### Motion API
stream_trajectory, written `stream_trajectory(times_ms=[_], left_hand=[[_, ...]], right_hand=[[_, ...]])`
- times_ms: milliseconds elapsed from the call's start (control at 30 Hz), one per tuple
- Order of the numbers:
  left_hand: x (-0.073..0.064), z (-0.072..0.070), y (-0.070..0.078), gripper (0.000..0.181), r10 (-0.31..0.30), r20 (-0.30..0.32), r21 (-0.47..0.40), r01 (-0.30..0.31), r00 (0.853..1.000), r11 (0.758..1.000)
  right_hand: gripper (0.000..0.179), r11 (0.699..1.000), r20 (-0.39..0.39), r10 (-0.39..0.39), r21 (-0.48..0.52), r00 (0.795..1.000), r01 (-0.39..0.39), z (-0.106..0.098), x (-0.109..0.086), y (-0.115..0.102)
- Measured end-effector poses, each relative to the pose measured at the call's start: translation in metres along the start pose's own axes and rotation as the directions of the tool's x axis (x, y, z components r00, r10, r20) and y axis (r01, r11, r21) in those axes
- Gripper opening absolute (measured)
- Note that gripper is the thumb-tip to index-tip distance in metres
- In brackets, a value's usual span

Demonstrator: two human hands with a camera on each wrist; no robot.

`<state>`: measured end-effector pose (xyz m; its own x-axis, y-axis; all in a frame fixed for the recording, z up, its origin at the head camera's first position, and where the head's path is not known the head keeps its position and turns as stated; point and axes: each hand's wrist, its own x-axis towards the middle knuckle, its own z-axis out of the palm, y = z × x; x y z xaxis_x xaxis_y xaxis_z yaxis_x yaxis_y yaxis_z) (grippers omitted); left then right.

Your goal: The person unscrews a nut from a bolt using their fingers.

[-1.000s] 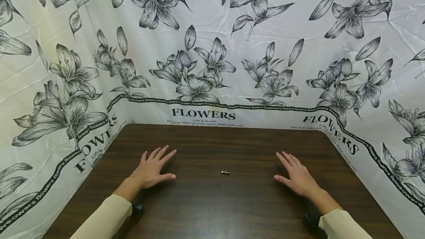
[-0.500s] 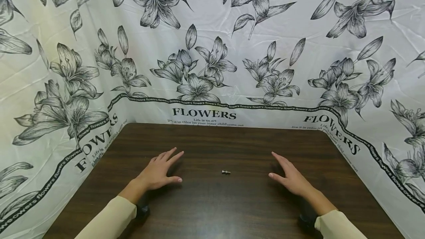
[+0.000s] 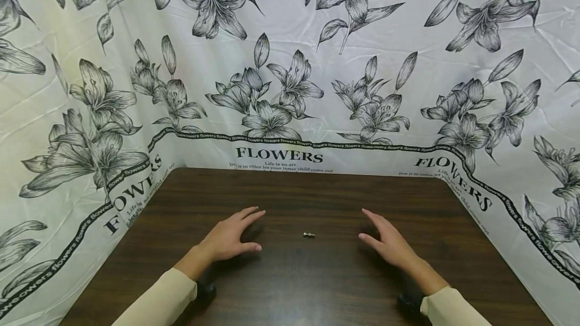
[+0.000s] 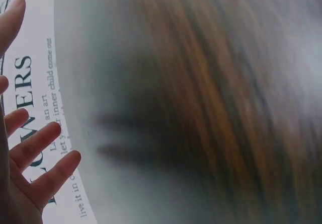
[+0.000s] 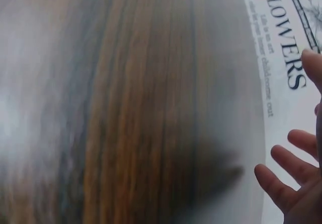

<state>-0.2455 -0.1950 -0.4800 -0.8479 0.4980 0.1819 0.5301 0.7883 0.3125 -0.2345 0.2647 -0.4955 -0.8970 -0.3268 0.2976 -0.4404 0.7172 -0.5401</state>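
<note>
Near the middle of the dark wooden table lies a small silvery bolt-like piece (image 3: 309, 235), on its side, with a wider part at its left end. My left hand (image 3: 231, 238) is to its left, fingers spread, thumb pointing towards it. On the other side, my right hand (image 3: 390, 243) has its fingers extended and its thumb apart. Neither hand touches the piece. In the left wrist view the left hand's fingers (image 4: 55, 178) are spread in front of the cloth. The right hand's fingers (image 5: 294, 166) show at the right edge of the right wrist view.
The brown table (image 3: 290, 286) has a glossy, wood-grained top. A white cloth (image 3: 290, 24) with black lily drawings and the word FLOWERS hangs round its back and sides. Dark wrist devices (image 3: 206, 290) sit under the cream sleeves (image 3: 156, 301).
Both hands have moved inwards over the table, the left one to the right and the right one to the left. The small metal piece lies where it was.
</note>
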Motion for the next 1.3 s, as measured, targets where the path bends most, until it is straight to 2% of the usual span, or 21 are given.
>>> stream_trajectory(times_ms=[133, 333, 633, 833, 1067, 1167, 1300], left_hand=[[0.003, 0.002, 0.007, 0.081, -0.015, -0.014, -0.031, 0.015, 1.000, 0.999], [0.011, 0.006, 0.019, 0.073, 0.008, -0.059, -0.104, -0.014, 0.998, 0.994], [0.027, 0.017, 0.034, 0.061, 0.046, -0.126, -0.208, -0.072, 0.991, 0.975], [0.035, 0.023, 0.044, 0.054, 0.050, -0.136, -0.285, -0.087, 0.989, 0.955], [0.041, 0.033, 0.052, 0.045, 0.054, -0.128, -0.375, -0.099, 0.990, 0.922], [0.043, 0.037, 0.054, 0.042, 0.039, -0.126, -0.424, -0.089, 0.991, 0.901], [0.047, 0.041, 0.058, 0.040, 0.009, -0.109, -0.460, -0.058, 0.994, 0.886]], right_hand=[[0.064, 1.000, -0.045, -0.014, 0.011, 0.999, 0.014, 0.005, 0.004, -0.005], [0.062, 0.999, -0.076, -0.016, 0.047, 0.997, 0.020, 0.011, 0.010, -0.014], [0.059, 0.991, -0.061, -0.013, 0.133, 0.998, 0.021, 0.022, 0.014, -0.024], [0.057, 0.985, -0.062, -0.002, 0.173, 0.998, 0.013, 0.028, 0.018, -0.030], [0.056, 0.975, -0.021, 0.017, 0.220, 1.000, -0.012, 0.035, 0.024, -0.035], [0.055, 0.974, -0.008, 0.024, 0.227, 1.000, -0.022, 0.038, 0.027, -0.037], [0.052, 0.969, -0.015, 0.030, 0.247, 0.999, -0.025, 0.042, 0.031, -0.041]])
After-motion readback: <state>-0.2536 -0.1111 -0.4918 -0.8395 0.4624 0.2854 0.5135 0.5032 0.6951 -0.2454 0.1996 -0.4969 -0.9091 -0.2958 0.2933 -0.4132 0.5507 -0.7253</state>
